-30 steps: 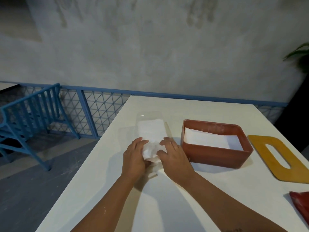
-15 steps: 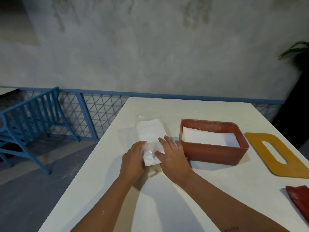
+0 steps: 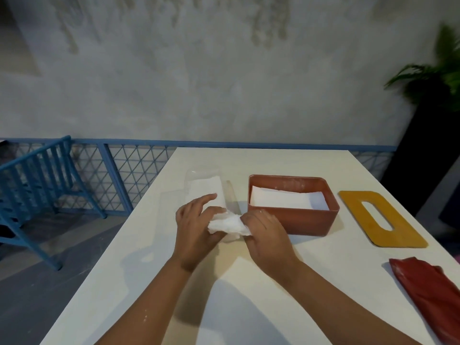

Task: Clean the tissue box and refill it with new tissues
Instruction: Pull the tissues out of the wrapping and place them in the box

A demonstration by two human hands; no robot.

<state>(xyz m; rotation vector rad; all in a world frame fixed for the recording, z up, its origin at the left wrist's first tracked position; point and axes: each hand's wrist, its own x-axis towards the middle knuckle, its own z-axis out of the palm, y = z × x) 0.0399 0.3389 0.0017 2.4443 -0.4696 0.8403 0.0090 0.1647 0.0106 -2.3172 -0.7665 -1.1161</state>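
A clear plastic pack of white tissues (image 3: pixel 208 189) lies on the white table (image 3: pixel 249 282), left of the open terracotta tissue box (image 3: pixel 293 219). White tissues (image 3: pixel 286 201) lie flat inside the box. My left hand (image 3: pixel 196 225) and my right hand (image 3: pixel 263 231) both grip the crumpled near end of the pack, where bunched white tissue (image 3: pixel 227 224) shows between them. The box's yellow lid (image 3: pixel 380 217) with its oval slot lies flat to the right of the box.
A red cloth (image 3: pixel 430 292) lies at the table's right near edge. Beyond the table's left edge stand a blue chair (image 3: pixel 37 190) and a blue mesh railing (image 3: pixel 129 175). A potted plant (image 3: pixel 438 78) stands at the back right.
Both hands have closed on the pack's near end and lifted it a little, and bunched white tissue now shows between them. The camera has tilted slightly.
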